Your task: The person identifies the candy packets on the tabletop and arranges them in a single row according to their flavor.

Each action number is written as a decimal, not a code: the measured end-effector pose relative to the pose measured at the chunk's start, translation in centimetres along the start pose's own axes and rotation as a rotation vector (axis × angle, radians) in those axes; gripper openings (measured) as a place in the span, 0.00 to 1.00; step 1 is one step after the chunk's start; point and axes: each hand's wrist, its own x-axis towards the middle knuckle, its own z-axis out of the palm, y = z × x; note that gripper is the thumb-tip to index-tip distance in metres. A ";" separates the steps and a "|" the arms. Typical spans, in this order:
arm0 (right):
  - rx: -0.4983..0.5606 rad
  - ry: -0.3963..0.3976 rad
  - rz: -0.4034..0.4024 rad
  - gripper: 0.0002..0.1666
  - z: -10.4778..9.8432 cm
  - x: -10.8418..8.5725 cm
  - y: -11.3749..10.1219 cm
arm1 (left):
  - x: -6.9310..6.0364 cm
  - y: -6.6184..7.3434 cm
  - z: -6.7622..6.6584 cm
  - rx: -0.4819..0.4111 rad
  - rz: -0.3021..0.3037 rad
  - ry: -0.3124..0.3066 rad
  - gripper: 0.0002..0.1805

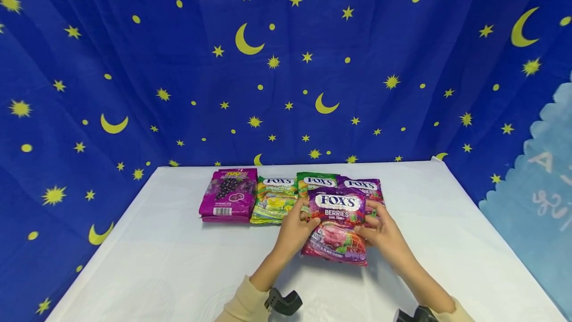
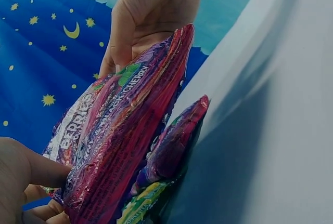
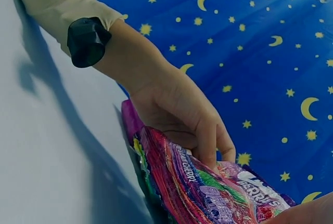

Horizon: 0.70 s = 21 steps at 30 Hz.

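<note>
A purple-red Fox's Berries candy bag (image 1: 337,235) is held up off the white table, its printed front tilted toward me. My left hand (image 1: 295,230) grips its left side, thumb on the front and fingers behind. On the opposite side my right hand (image 1: 383,232) pinches the edge the same way. In the left wrist view the candy bag (image 2: 125,130) shows its crinkled bottom end between both hands. Behind it lies a second purple Fox's Berries bag (image 1: 373,188), partly covered by the held one.
Along the table's back lie a purple grape candy bag (image 1: 229,197), a yellow-green Fox's Spring Tea bag (image 1: 273,207) and another green-topped Fox's bag (image 1: 315,179), partly hidden. A blue star-and-moon cloth (image 1: 286,88) hangs behind the white table (image 1: 178,272).
</note>
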 end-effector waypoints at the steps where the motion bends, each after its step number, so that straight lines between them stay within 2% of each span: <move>1: -0.002 -0.001 -0.001 0.41 0.0 0.0 0.0 | 0.0 0.0 0.0 0.003 0.005 0.001 0.16; 13: -0.020 -0.012 -0.004 0.41 -0.3 0.3 0.4 | -0.1 -0.2 0.3 0.022 0.056 0.011 0.15; 21: -0.023 -0.028 0.006 0.41 -0.8 0.7 1.3 | -0.2 -0.9 0.7 0.012 0.132 0.019 0.17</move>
